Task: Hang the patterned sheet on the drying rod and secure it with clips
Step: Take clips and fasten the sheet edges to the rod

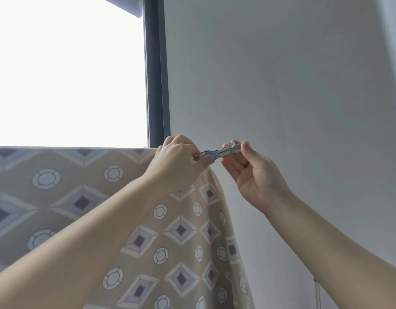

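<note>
Both bare arms are raised, and the hands meet close together at the same height. The left forearm [92,230] rises from the lower left. The left hand [179,166] shows its back to the camera, its fingers [174,140] curled over the top edge of the sheet [181,230] and its thumb lying under the near end of the clip [223,150]. The right forearm [337,237] comes in from the lower right with the wrist bent back. The right hand [255,177] turns its palm to the camera, thumb and forefinger pinching the clip's far end, the other fingers loosely bent below it.
</note>
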